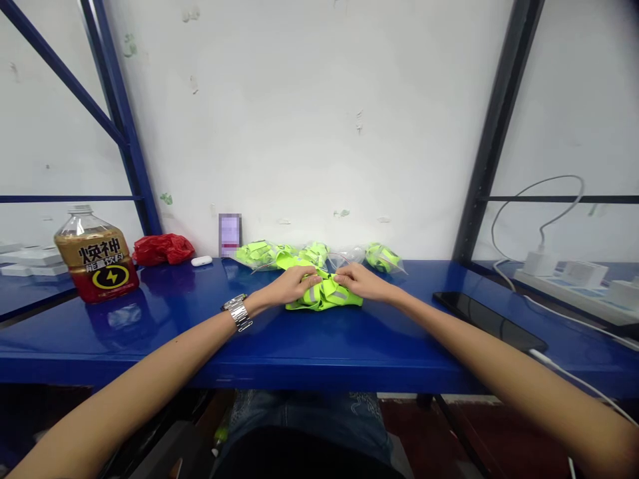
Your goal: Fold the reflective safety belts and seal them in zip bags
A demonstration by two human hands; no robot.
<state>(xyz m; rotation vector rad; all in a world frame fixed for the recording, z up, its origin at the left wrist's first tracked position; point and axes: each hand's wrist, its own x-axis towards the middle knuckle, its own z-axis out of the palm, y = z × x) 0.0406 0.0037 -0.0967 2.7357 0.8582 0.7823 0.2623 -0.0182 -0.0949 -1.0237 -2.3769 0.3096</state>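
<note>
A bundle of neon yellow-green fabric with grey reflective strips [327, 296] lies on the blue table [309, 339], straight ahead. My left hand [291, 286], with a metal watch on its wrist, grips the bundle's upper left part between thumb and fingers. On the opposite side my right hand [360, 282] pinches the fabric near a small dark piece at the top. Both hands are close together, with a narrow gap between them. Behind them, similar neon bundles in clear plastic bags [259, 253] [383, 257] rest near the wall.
At the left stand a large drink bottle [102, 256], a red plastic bag [164, 249] and a small white case [202, 261]. An upright phone-like object [230, 235] leans by the wall. A black phone [486, 319] with a cable and a power strip [579, 283] are at the right.
</note>
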